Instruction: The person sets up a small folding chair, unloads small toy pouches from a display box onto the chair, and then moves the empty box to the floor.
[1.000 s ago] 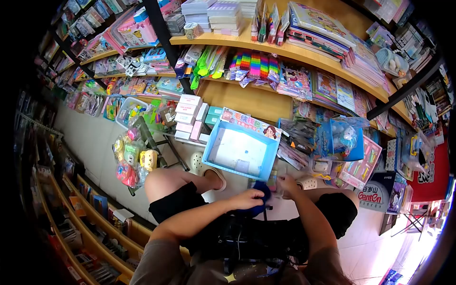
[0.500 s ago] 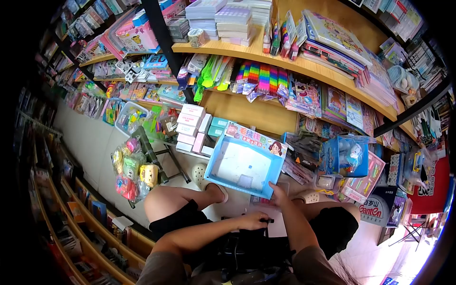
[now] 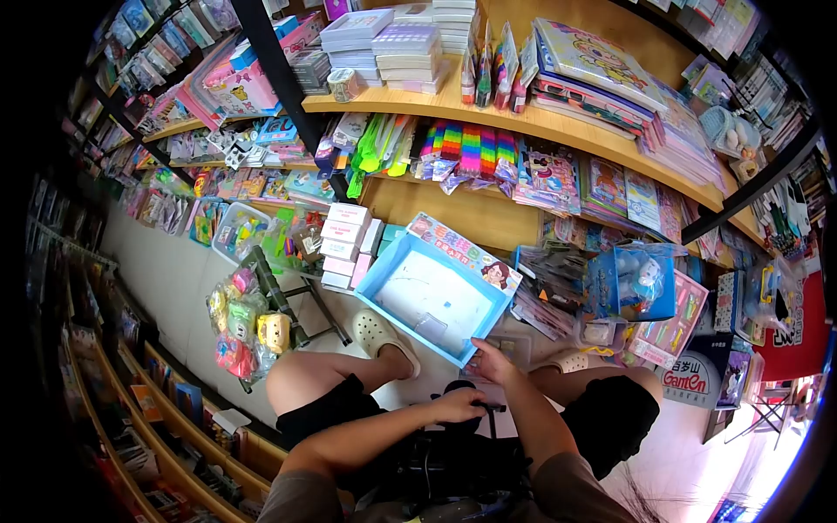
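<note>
A shallow light-blue cardboard display box (image 3: 397, 315) with a printed pink header tilts in front of me over the floor. My right hand (image 3: 493, 361) grips its lower right corner. Inside the box lie a small clear packet (image 3: 431, 327) and a tiny blue piece. Closer to my lap, my left hand (image 3: 459, 406) is closed on part of a dark device (image 3: 459, 386) with a rounded top. Just what the fingers hold there is hidden.
White and pink boxes (image 3: 345, 228) are stacked beyond the blue box. Bagged plush toys (image 3: 244, 322) hang by a dark folding frame (image 3: 277, 296) at left. Shelves (image 3: 418, 103) of stationery face me. A blue carton (image 3: 629, 283) and a plastic bin (image 3: 510, 349) stand at right.
The blue box has shifted left and turned a little clockwise, with my right hand moving along. The packet inside has slid left. The dark rounded top now shows by my left hand.
</note>
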A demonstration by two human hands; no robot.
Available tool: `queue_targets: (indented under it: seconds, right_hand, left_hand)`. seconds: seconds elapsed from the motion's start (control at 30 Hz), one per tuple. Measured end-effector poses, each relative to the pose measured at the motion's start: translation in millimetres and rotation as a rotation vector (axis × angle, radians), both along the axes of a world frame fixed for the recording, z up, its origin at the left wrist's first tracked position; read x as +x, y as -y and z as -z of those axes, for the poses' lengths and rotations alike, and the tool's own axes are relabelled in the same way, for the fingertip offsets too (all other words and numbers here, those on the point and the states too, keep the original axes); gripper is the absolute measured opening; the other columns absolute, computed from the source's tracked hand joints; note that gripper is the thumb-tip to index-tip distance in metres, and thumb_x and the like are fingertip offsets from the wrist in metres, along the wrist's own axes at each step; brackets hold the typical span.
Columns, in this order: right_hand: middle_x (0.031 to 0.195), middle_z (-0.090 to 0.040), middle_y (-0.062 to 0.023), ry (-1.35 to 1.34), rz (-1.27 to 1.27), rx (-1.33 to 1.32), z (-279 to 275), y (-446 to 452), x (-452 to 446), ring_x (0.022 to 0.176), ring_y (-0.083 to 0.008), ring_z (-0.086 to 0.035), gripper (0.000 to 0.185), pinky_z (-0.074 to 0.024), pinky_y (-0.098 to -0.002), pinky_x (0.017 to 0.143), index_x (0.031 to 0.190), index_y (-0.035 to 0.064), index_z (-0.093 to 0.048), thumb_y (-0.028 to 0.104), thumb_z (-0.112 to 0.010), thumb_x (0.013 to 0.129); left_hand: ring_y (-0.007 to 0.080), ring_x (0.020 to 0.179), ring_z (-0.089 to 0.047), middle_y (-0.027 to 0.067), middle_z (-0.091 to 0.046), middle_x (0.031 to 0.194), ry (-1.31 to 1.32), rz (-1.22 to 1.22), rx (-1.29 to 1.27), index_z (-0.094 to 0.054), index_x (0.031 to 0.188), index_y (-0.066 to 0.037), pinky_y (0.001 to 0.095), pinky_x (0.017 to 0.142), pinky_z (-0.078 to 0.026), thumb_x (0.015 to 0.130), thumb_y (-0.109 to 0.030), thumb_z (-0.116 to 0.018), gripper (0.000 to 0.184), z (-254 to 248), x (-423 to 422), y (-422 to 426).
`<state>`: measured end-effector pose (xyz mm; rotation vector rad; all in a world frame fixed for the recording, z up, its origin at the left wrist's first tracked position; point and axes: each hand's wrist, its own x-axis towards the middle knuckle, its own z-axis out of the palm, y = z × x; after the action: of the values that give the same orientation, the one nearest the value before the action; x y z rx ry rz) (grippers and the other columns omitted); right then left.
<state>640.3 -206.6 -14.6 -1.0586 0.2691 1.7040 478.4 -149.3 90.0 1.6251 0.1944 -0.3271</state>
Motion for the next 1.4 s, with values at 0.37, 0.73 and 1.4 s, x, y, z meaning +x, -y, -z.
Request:
queue_targets:
  seconds: [0.37,0.73,1.4]
  right_hand:
    - [0.109,-0.055,-0.008,0.392,0.008,-0.044,-84.5,42.7,39.4,0.101,-0.0228,-0.053,0.049,-0.0441,-0.0418,0.084,0.118,0.0119,-0.05,0.035,-0.065,0.077]
    - [0.117,-0.05,-0.0111,0.849,0.112,-0.185,-281.0,174.8,97.9,0.105,-0.0268,-0.05,0.058,-0.045,-0.0467,0.082,0.122,0.0064,-0.045,0.035,-0.064,0.075]
    - [0.085,-0.047,-0.0017,0.726,1.214,-0.426,-268.3,528.7,47.0,0.084,-0.0203,-0.045,0.043,-0.0406,-0.0439,0.071,0.094,0.0167,-0.053,0.05,-0.068,0.071]
  left_hand:
    - [0.0274,0.081,-0.059,0.0161,-0.062,0.086,-0.014,0.131,0.059,-0.06,0.093,-0.002,0.0361,0.073,-0.046,0.077,-0.026,-0.06,0.029,-12.1,3.8,13.1]
    - [0.017,0.076,-0.055,0.0104,-0.061,0.081,0.13,0.163,0.17,-0.058,0.092,0.0,0.0321,0.071,-0.045,0.081,-0.021,-0.06,0.024,-19.9,5.6,22.7]
    - [0.015,0.074,-0.057,0.0074,-0.064,0.082,-0.095,0.228,0.28,-0.065,0.096,-0.001,0.0307,0.069,-0.046,0.08,-0.02,-0.06,0.025,-89.2,23.4,27.5]
